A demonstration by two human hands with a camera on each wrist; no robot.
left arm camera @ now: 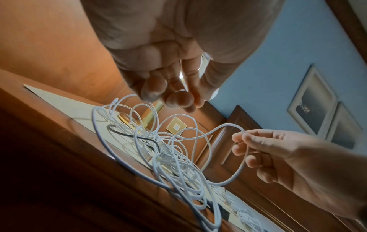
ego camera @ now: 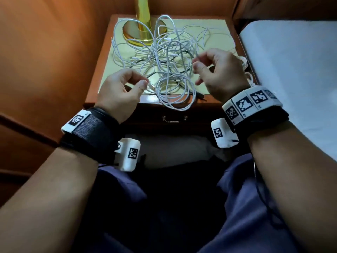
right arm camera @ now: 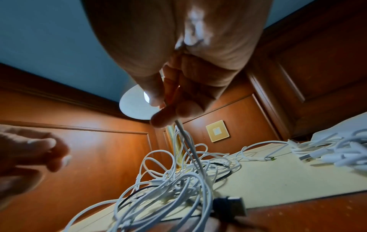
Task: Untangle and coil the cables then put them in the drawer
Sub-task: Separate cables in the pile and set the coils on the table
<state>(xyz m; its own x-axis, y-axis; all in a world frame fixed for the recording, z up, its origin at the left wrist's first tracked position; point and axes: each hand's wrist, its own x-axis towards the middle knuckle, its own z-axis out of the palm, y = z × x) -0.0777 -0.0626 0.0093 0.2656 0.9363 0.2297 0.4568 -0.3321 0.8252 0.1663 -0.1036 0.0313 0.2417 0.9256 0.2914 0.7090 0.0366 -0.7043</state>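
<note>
A tangle of white cables [ego camera: 164,57] covers the nightstand top [ego camera: 215,28], with a black cable [ego camera: 182,84] threaded through it. One white loop hangs over the front edge above the shut drawer [ego camera: 175,118]. My right hand [ego camera: 195,63] pinches a white strand between thumb and forefinger and holds it above the pile; the right wrist view shows that strand [right arm camera: 190,150] running taut down into the tangle [right arm camera: 178,180]. My left hand [ego camera: 145,83] hovers at the pile's front left, its fingertips [left arm camera: 178,100] pressed together on what looks like a white cable end.
A gold lamp base [ego camera: 144,33] stands at the back of the nightstand, with cables looped round it. A separate bunch of white cables [right arm camera: 337,149] lies at the right edge beside the white bed [ego camera: 291,70]. A black USB plug [right arm camera: 230,205] lies near the front edge. Wood panelling closes the left side.
</note>
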